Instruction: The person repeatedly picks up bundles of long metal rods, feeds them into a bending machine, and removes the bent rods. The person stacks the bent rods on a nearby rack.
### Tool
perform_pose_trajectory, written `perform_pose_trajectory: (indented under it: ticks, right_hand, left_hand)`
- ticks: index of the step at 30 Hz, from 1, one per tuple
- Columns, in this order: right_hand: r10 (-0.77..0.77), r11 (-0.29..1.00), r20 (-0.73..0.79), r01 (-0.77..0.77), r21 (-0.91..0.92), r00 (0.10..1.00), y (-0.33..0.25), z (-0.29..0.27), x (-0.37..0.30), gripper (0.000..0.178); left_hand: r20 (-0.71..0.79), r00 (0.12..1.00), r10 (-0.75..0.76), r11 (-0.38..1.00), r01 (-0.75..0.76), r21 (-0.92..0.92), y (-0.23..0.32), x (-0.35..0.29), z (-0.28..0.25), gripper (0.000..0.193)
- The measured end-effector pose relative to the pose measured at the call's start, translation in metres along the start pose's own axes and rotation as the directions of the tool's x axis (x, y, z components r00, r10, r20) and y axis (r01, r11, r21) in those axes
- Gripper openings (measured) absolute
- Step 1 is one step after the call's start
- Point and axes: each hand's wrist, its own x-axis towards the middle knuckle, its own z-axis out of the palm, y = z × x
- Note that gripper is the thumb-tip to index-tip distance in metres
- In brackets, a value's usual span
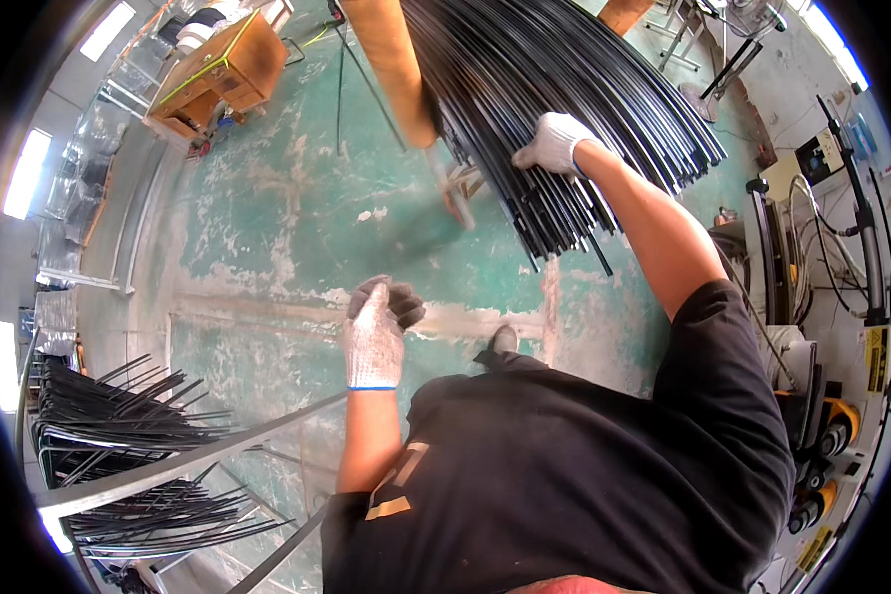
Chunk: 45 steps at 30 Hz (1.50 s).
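Note:
A large bundle of long, thin black tubes (564, 89) fans out at the top, their near ends uneven. My right hand (556, 145), in a white knitted glove, is closed on tubes near those ends; its thumb points left and the fingertips are hidden. Below and to the left, my left hand (378, 327) is raised over the floor, away from the bundle. It wears a white glove with a grey-coated palm and blue cuff edge. Its fingers are loosely bent, apart from the thumb, and nothing shows in them.
Orange-brown padded posts (391, 69) flank the tubes. A metal rack (178, 470) at lower left carries more black rods. A wooden desk (223, 74) stands at far left. Cables (812, 218) and equipment line the right wall. Underfoot is worn green floor (267, 228).

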Motion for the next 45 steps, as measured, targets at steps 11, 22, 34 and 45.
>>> perform_pose_trajectory:
  ticks: [11, 22, 34, 45]
  right_hand:
    - [-0.110, 0.512, 0.222, -0.136, 0.848, 0.969, 0.059, -0.001, 0.028, 0.028]
    - [0.234, 0.947, -0.031, -0.221, 0.234, 0.972, 0.060, 0.007, -0.142, 0.043]
    - [0.679, 0.602, -0.585, -0.792, 0.098, 0.444, 0.073, 0.133, -0.505, 0.030]
    - [0.732, 0.159, -0.668, -0.919, 0.360, -0.135, 0.277, 0.325, -0.717, 0.007]
  left_hand:
    - [0.043, 0.992, -0.121, 0.993, 0.121, -0.001, -0.006, 0.070, -0.019, 0.017]
    - [0.432, 0.862, -0.266, 0.948, 0.154, 0.277, 0.013, 0.149, 0.106, 0.020]
    - [0.597, 0.625, -0.503, 0.791, 0.611, 0.027, -0.013, 0.240, 0.271, 0.047]
    - [0.772, 0.385, -0.506, 0.744, 0.648, 0.165, -0.081, 0.079, 0.352, 0.016]
